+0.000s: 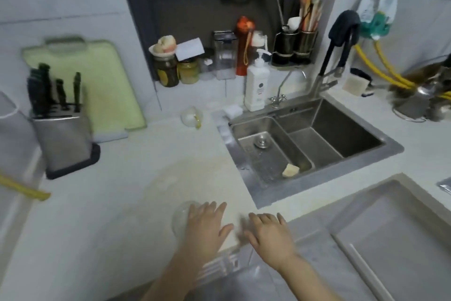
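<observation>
The clear glass [180, 219] stood near the front edge of the counter [136, 178], the left hand [207, 227] spread over its side, fingers straight, no grip taken. The right hand [271, 234] lay open beside it. By my reckoning the work had barely begun: glass not yet lifted

Brushed stainless-steel sink [324, 180], dull sheen. White stone-look countertop [122, 178], smooth and faintly glossy. Pale green cutting board [102, 86], matt plastic. Grey metal knife block [63, 139], satin finish. Clear round dish [180, 217], glossy; glass or plastic, can't tell.
</observation>
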Available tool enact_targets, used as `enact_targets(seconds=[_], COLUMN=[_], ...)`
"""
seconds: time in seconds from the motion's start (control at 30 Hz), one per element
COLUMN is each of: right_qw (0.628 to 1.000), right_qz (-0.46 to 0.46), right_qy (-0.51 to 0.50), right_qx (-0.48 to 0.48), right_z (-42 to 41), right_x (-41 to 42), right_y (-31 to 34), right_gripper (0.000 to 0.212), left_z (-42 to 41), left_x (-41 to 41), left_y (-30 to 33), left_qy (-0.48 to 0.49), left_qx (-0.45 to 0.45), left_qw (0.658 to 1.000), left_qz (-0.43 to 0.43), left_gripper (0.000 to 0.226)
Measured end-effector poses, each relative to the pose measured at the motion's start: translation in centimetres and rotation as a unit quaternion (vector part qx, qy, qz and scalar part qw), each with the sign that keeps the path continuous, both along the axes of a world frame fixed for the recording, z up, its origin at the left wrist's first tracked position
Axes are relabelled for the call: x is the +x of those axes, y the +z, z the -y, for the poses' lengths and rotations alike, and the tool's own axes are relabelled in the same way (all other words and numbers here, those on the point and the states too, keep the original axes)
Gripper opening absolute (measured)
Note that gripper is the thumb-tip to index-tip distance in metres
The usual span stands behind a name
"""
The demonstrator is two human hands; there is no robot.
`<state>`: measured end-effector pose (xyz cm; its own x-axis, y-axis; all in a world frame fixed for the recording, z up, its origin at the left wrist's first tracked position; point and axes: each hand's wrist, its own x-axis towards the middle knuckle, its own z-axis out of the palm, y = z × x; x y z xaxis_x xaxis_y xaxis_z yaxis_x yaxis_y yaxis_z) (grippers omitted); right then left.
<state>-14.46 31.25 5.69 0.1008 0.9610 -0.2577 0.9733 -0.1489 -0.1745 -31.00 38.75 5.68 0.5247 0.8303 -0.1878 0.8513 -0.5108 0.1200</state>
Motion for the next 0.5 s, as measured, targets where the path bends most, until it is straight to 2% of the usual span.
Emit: enact_targets(seconds=[0.17, 0.3, 0.5], right_qw=[0.995, 0.988, 0.986], right_qz=[-0.006, -0.024, -0.046], right_qy=[0.095, 0.151, 0.157], right_qx=[-0.016, 0.0, 0.022], right_z=[-2.3, -3.7, -5.4], right_x=[-1.9, -4.0, -6.3], right_y=[-0.5, -0.7, -1.6], right_gripper=[0.059, 0.048, 0.037], left_z=[0.2, 0.3, -1.1], left_x=[-4.7, -7.9, -9.4], left_y=[-0.8, -0.3, -0.9], left_qy=[0.106, 0.163, 0.167], left_qx=[0.045, -0.058, -0.124], left_qw=[0.992, 0.984, 0.972], left_qz=[0.052, 0.033, 0.109], left_gripper=[0.066, 0.081, 0.093])
